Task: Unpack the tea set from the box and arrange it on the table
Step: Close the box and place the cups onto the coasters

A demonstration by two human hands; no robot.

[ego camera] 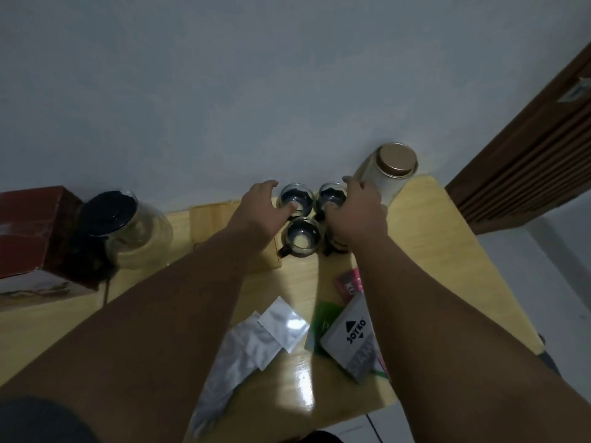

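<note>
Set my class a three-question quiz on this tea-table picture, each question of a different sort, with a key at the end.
1. Count: how many glass cups show an open mouth between the left hand and the right hand?
2. True or false: the glass teapot stands to the right of the cups.
3. Choose one: what stands by the wall just beyond the right hand?
A. a canister with a copper-coloured lid
B. a metal kettle
C. a flower vase

Key: 1. three; 2. false, it stands to their left, beside the red box; 3. A.
</note>
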